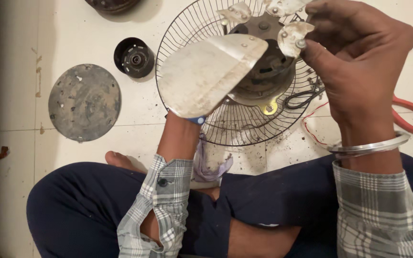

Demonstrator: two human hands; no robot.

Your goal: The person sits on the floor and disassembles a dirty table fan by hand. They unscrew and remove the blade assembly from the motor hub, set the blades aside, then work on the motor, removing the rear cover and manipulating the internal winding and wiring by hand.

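The fan blade assembly [244, 57] is held up over the floor [72, 28], between both hands, above the wire guard [244, 129]; the large blade [201, 76] runs its long axis from the hub toward 8 o'clock, with stubby blades [292, 36] at 12 to 2 o'clock around the hub.

The left hand [182, 117] comes up from 6 o'clock and is mostly hidden behind the large blade; it seems to bear the blade from beneath, but whether the fingers are closed I cannot tell. The right hand [354, 62] is at 3 o'clock of the hub, fingers curled, thumb and fingertips pinched on a small blade's edge beside a rivet; it is the nearer hand to the hub, touching it.

Around: a round dusty plate [84, 102] at 9 o'clock; a black motor cap [134, 57] at 10 o'clock, well apart from the guard; red pliers [409, 114] at 3 o'clock beyond the right wrist; a black cord [302, 98] and red wire [311, 129] under the guard's right rim; a cloth [211, 165] at 6 o'clock by the knees. The large blade itself screens the left hand and part of the hub.
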